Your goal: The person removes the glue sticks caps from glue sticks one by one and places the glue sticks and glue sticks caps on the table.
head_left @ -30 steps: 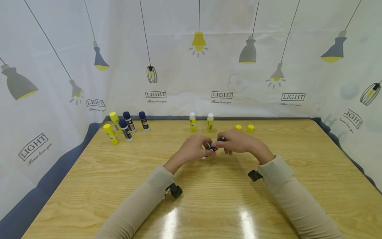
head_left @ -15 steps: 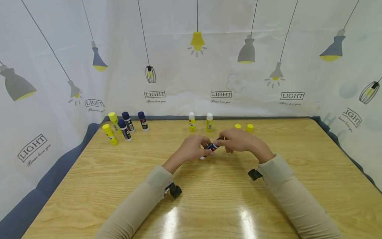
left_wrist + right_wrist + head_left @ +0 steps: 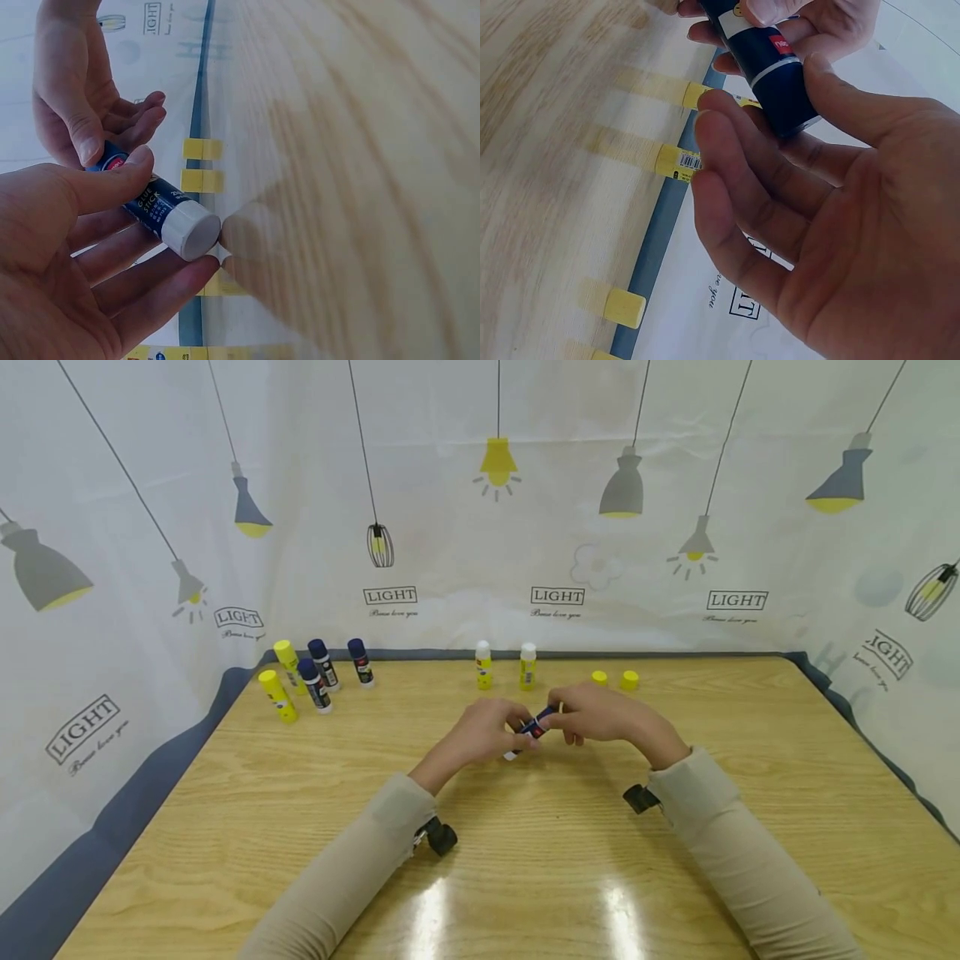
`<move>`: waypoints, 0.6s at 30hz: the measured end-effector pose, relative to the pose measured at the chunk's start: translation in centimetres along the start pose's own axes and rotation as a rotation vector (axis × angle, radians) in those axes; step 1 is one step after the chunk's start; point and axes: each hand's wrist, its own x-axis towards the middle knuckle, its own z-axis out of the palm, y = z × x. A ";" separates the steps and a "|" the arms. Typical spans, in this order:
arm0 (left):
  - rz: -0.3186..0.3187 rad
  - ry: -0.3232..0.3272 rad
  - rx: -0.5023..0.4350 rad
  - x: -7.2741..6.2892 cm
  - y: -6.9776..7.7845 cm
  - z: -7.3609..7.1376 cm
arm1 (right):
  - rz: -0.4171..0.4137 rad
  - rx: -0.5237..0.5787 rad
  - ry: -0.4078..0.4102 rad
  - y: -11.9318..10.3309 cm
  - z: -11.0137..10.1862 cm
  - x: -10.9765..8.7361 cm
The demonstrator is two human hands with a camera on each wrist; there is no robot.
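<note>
A dark blue glue stick (image 3: 534,727) with a white base slants between both hands, close over the table. My left hand (image 3: 483,731) grips its body, thumb on top and fingers beneath. In the left wrist view, the white base (image 3: 193,231) points towards the tabletop, near the fingertips. My right hand (image 3: 603,714) pinches the blue cap (image 3: 786,97) between thumb and index finger, its other fingers loosely bent. The cap sits against the body, with a pale ring between them in the right wrist view.
Two yellow glue sticks with white tops (image 3: 483,667) stand behind the hands. Two yellow caps (image 3: 629,681) sit to their right. At the back left stand several capped sticks, some yellow (image 3: 278,697), some dark blue (image 3: 361,663). A printed curtain (image 3: 450,527) borders the table (image 3: 300,827).
The right thumb and fingers have shifted slightly on the cap, and more of the glue stick's label shows between the hands. Both arms stay in nearly the same place.
</note>
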 end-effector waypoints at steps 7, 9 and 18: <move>0.002 -0.003 0.005 -0.1 -0.1 -0.1 | 0.013 -0.002 0.008 0.2 0.1 0.1; 0.002 -0.004 0.006 -0.1 -0.1 0.0 | 0.007 -0.005 0.019 0.2 0.1 0.1; -0.016 -0.017 -0.011 0.0 -0.3 -0.1 | -0.020 -0.006 0.046 0.0 0.2 0.3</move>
